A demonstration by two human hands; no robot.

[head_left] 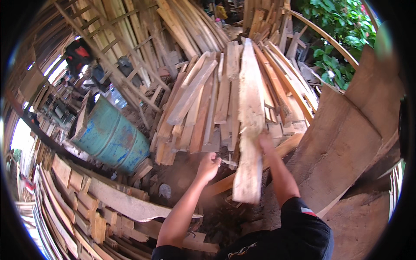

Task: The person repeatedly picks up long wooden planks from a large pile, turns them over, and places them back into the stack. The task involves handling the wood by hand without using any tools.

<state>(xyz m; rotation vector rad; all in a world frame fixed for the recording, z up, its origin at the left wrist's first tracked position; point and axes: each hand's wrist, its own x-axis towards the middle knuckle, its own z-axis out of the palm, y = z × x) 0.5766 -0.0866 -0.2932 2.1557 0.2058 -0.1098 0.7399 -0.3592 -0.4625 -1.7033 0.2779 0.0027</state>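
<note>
A long, pale, rough-edged wooden board (250, 99) lies lengthwise in front of me, its far end over the lumber pile and its near end toward my body. My right hand (265, 141) grips the board's right edge about halfway along; some of the fingers are hidden. Left of the board and apart from it, my left hand (209, 166) is closed in the air. A thin pale piece shows beside its fingertips, and I cannot make out whether it is held.
A stack of planks (203, 104) spreads out ahead. To the left, a blue-green metal drum (115, 134) leans near a wooden ladder (115, 32). Wide brown slabs (338, 143) stand on the right. Cut boards (125, 197) are piled at the lower left.
</note>
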